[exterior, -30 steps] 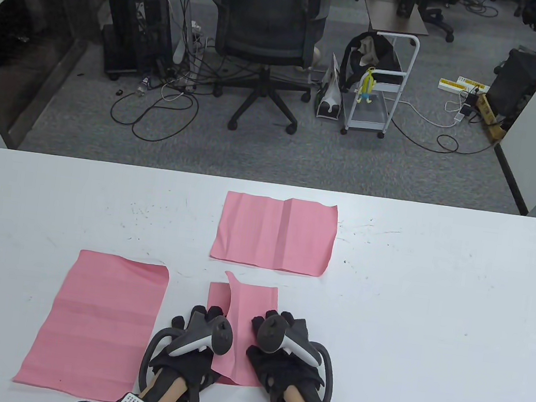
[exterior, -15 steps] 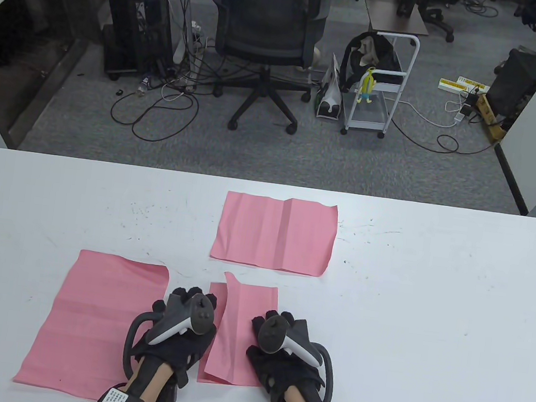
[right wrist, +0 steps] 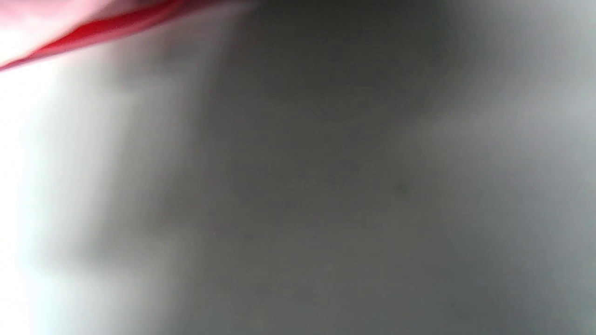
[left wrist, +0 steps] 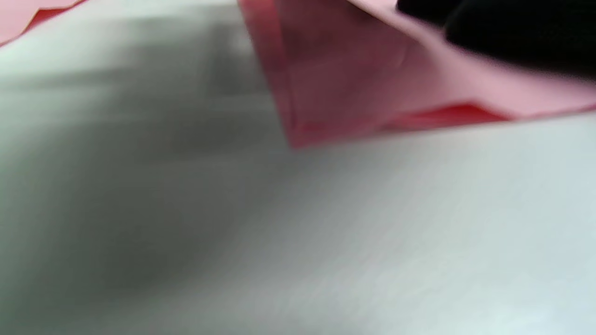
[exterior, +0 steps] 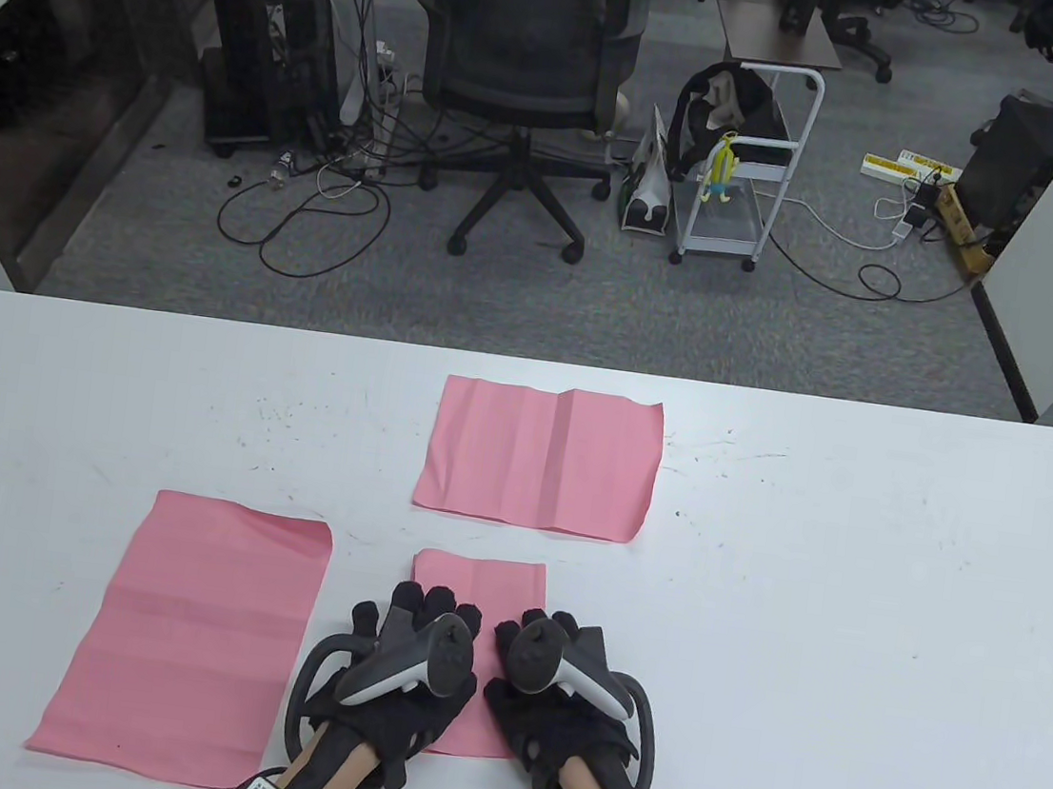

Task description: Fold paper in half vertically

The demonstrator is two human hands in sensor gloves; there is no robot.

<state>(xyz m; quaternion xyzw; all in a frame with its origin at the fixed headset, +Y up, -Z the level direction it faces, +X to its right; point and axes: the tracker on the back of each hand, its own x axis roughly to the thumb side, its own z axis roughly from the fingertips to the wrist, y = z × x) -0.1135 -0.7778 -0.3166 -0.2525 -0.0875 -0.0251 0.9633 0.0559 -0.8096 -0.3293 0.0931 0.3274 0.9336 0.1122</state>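
- since half a second ago your left hand (exterior: 402, 662) slid right onto the folded pink paper (exterior: 489, 582), flattening its raised flap.
- both hands lie flat, fingers spread, your right hand (exterior: 554, 681) beside it on the paper.

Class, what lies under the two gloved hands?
The folded pink paper lies under the left hand and right hand, on the table. Its middle is covered.

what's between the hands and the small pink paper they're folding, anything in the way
Nothing visible. The left hand and right hand both already rest on the folded paper. The other two pink sheets lie apart from it on the table.
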